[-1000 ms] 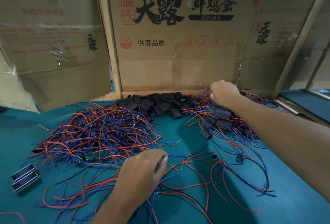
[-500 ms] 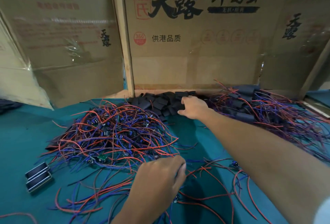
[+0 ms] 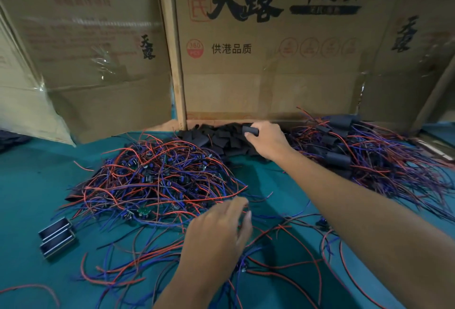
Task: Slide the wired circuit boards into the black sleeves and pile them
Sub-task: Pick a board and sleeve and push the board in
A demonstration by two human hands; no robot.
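Pinching one black sleeve (image 3: 250,129) off the sleeve heap (image 3: 219,138), the right hand (image 3: 267,140) works at the foot of the cardboard box (image 3: 270,67) printed "天露" and "供港品质". Nearer than the box, the left hand (image 3: 219,232) rests with relaxed fingers, grasping nothing, on the wired circuit boards (image 3: 157,178) tangled across the green table (image 3: 32,185).

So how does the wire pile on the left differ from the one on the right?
The left wire pile shows bare boards with small components; the right wire pile has its boards inside black sleeves. The left one lies nearer the person, the right one against the cardboard box. Both are tangles of red and blue wires.
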